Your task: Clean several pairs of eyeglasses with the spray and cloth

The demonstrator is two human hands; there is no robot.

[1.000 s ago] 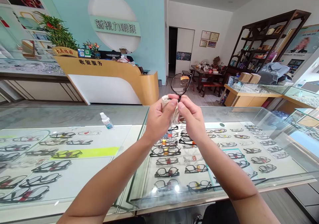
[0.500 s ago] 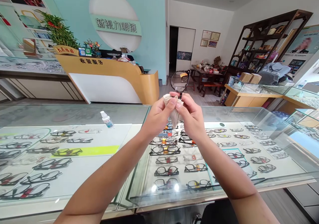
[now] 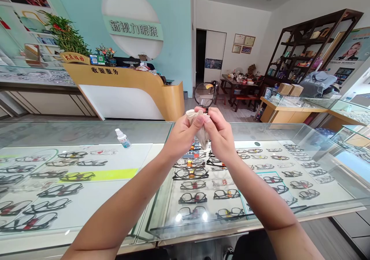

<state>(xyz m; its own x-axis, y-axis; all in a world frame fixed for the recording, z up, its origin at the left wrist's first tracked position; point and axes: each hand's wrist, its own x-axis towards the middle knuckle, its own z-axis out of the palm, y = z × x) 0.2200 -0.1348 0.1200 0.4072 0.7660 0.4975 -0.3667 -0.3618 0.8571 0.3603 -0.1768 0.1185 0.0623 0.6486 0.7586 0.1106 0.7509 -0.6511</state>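
Both my hands are raised together above a glass display counter (image 3: 86,136). My left hand (image 3: 182,133) pinches a beige cleaning cloth (image 3: 199,127) between thumb and fingers. My right hand (image 3: 220,134) is closed on the lower part of a pair of black-framed glasses (image 3: 205,94), pressing it into the cloth. One round lens stands up above my fingertips; the other lens is hidden by my hands and the cloth.
Under the glass lie rows of several glasses frames (image 3: 192,173). A small spray bottle (image 3: 122,138) lies on the counter left of my hands. Behind stand a curved reception desk (image 3: 130,92), a dark shelf unit (image 3: 306,48) and further glass counters (image 3: 332,109).
The lens above my fingers has shifted slightly left and turned, and my fingers have worked the cloth over the lower part of the glasses. My hands stay close together.
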